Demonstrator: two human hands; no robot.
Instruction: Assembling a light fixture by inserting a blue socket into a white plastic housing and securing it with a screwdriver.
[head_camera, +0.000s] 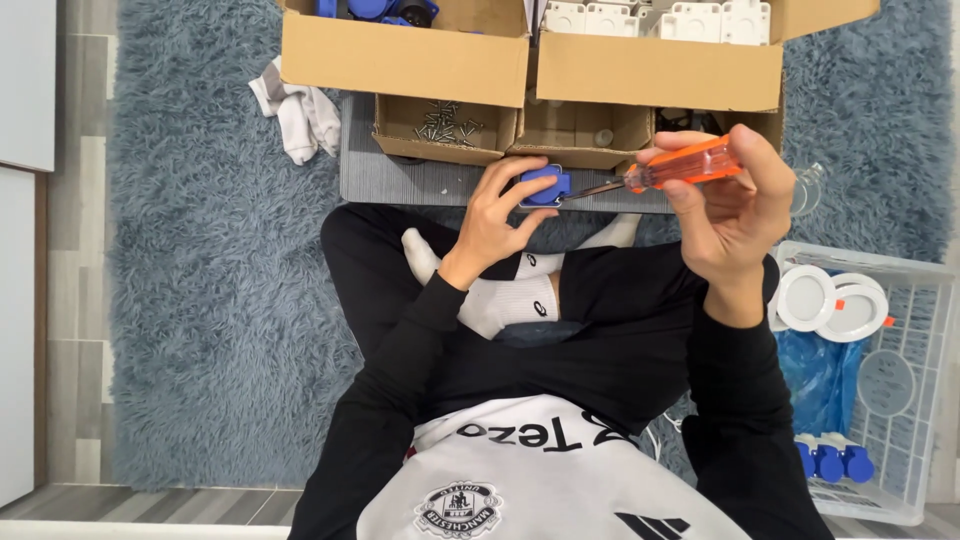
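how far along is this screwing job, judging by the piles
Looks done: white round units and blue pieces lie in the white basket. In hand: left hand holds a blue part while right hand drives the orange screwdriver. Left: screws and boxed white parts.

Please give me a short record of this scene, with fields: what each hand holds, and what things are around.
left hand: holds a small blue part
right hand: grips an orange-handled screwdriver, tip at the blue part
in front: cardboard boxes, a small one with screws
right side: white basket with round white lamps
floor: grey-blue rug, white cloth
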